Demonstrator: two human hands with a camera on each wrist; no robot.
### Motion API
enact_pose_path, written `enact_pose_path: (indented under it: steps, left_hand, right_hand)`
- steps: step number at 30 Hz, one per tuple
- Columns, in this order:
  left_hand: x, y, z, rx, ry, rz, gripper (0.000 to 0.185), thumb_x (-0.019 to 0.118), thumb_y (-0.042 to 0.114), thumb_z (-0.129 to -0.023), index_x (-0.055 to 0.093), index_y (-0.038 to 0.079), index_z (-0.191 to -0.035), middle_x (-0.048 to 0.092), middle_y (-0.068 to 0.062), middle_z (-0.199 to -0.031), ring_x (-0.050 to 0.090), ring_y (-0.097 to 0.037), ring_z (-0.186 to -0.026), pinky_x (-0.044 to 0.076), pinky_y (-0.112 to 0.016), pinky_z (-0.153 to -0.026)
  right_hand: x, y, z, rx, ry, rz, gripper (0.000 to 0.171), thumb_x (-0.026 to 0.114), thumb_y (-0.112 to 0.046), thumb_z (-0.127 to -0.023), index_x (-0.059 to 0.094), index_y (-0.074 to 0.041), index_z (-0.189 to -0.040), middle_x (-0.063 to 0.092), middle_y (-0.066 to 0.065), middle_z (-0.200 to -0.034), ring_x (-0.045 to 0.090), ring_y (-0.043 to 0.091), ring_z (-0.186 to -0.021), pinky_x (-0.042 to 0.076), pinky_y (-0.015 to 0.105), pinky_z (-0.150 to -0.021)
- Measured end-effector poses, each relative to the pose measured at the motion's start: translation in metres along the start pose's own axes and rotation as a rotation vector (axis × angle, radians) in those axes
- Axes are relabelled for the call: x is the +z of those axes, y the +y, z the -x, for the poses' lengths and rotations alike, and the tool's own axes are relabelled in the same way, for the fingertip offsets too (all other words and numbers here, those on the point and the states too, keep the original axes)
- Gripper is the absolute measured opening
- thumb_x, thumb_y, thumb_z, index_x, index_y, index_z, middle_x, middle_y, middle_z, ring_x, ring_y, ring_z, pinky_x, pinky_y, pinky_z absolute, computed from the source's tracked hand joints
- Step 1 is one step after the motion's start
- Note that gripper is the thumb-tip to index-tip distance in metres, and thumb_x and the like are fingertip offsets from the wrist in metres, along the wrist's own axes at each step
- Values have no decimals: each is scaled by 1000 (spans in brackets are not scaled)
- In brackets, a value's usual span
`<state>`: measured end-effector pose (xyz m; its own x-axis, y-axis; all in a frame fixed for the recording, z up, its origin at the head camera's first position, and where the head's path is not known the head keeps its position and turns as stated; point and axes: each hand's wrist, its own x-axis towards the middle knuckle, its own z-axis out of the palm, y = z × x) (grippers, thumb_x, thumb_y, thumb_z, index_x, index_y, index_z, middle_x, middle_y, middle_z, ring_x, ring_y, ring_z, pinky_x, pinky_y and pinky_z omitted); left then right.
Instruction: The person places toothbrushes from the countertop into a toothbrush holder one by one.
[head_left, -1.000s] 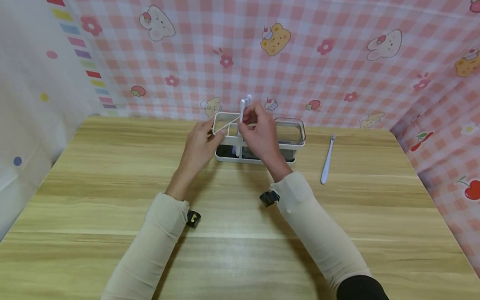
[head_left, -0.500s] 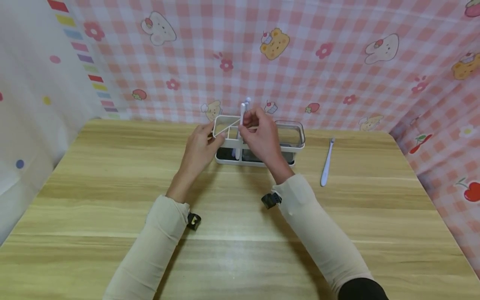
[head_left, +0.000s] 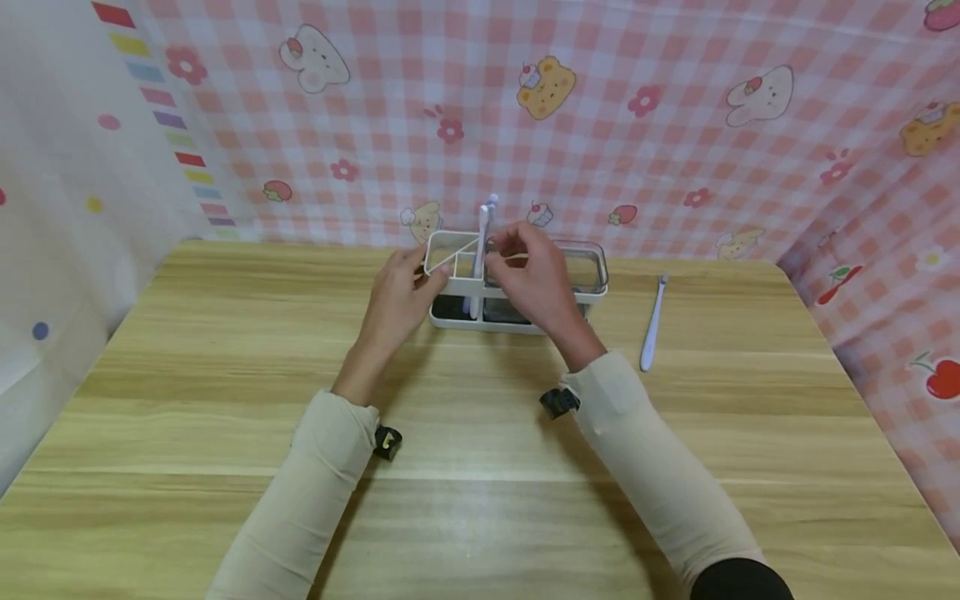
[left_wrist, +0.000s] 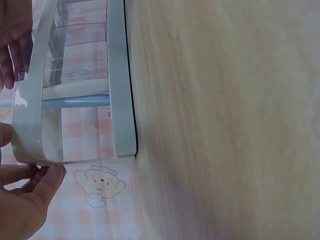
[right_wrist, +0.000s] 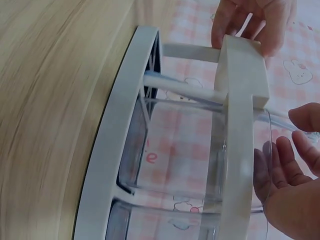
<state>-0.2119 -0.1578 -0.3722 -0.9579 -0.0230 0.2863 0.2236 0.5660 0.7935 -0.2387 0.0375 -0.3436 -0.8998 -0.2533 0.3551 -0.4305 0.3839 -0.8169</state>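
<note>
A white toothbrush holder (head_left: 468,285) stands on the table, with clear cups (right_wrist: 182,155) in its frame. My left hand (head_left: 401,296) grips the holder's left end, thumb and fingers at the upper rim. In one slot stand a white toothbrush (head_left: 482,237) and a bluish toothbrush (left_wrist: 82,101), side by side and slightly tilted. My right hand (head_left: 534,275) is just right of the toothbrushes, fingers loosely bent. A gap shows between its thumb and fingers, and it holds nothing. Part of the holder is hidden behind that hand.
A pale lavender toothbrush (head_left: 653,325) lies on the wooden table (head_left: 465,500), right of the holder. Close behind the holder hangs a pink checked cloth (head_left: 405,100) with cartoon prints. A white cloth (head_left: 60,250) hangs at the left.
My right hand has let go of the white toothbrush and drawn a little to the right. The toothbrush stays in the slot, tilted slightly further left. My left hand keeps its grip.
</note>
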Motion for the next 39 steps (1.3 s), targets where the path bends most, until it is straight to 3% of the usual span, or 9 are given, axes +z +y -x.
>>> enact_pose_path:
  steps: [10, 18, 29, 39]
  left_hand:
    - [-1, 2, 0, -5, -4, -18, 46, 62, 22, -102, 57, -5, -139, 58, -24, -120, 58, -31, -109, 54, -40, -95]
    - [-2, 2, 0, -5, -7, -11, 47, 62, 22, -102, 56, -5, -139, 58, -24, -120, 58, -31, -108, 54, -39, -95]
    - [-1, 1, 0, -9, -6, 3, 50, 63, 22, -101, 54, -5, -142, 57, -24, -123, 58, -30, -110, 55, -38, -96]
    - [-2, 1, 1, -16, -10, 5, 51, 62, 24, -102, 53, -4, -143, 57, -22, -123, 58, -30, -110, 54, -38, -96]
  right_hand:
    - [-14, 3, 5, -111, 19, 231, 28, 66, -9, -95, 67, -2, -122, 65, 12, -123, 57, 29, -121, 45, 42, -106]
    - [-32, 9, 10, -188, 52, 327, 31, 67, -12, -97, 66, 2, -125, 65, 17, -127, 56, 32, -124, 43, 45, -109]
    - [-52, 19, 15, -105, 72, 518, 43, 69, -24, -97, 64, 0, -132, 55, 17, -145, 46, 37, -134, 34, 53, -114]
    - [-69, 26, 17, -97, 112, 653, 53, 71, -29, -96, 59, 1, -138, 54, 20, -143, 47, 40, -133, 32, 53, -116]
